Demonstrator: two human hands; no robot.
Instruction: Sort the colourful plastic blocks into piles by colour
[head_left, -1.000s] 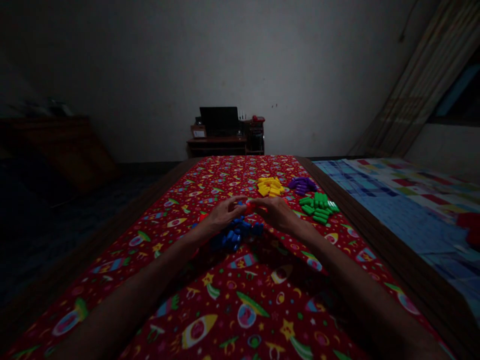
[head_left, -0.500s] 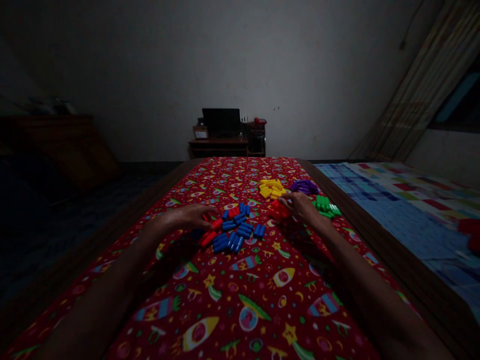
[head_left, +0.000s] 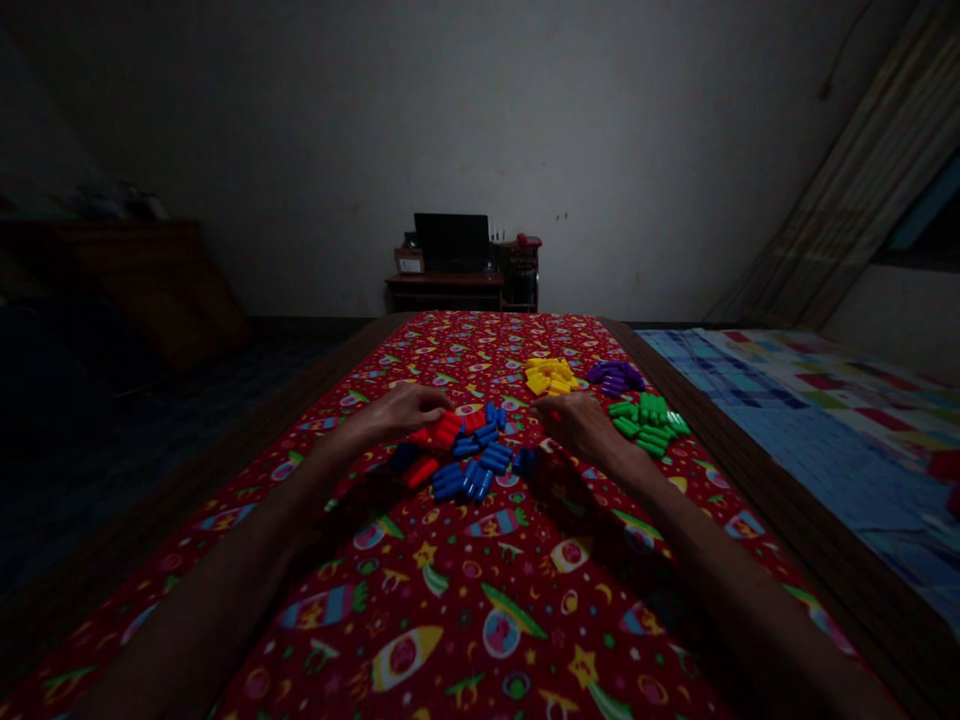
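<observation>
My left hand (head_left: 411, 408) is curled over several short red plastic tubes (head_left: 441, 432), its thumb against their upper side. Another red tube (head_left: 421, 471) lies just below. Right beside these, a cluster of blue plastic tubes (head_left: 480, 477) lies on the red patterned cloth (head_left: 480, 590). My right hand (head_left: 577, 422) is closed with its fingertips pointing left, over the cloth in front of the yellow tubes (head_left: 550, 377); what it holds, if anything, is hidden. Green tubes (head_left: 651, 425) lie to the right of that hand, with purple tubes (head_left: 615, 378) behind them.
The cloth covers a long table with a dark brown edge (head_left: 697, 425). A bed with a blue checked sheet (head_left: 720, 420) stands to the right. Against the far wall is a small desk (head_left: 442, 285) with a dark screen (head_left: 451, 242). A wooden cabinet (head_left: 142, 290) stands left.
My left hand has moved up a little, with more red tubes now bunched at it. My right hand has shifted toward me and left; the red tubes at its fingertips are no longer visible.
</observation>
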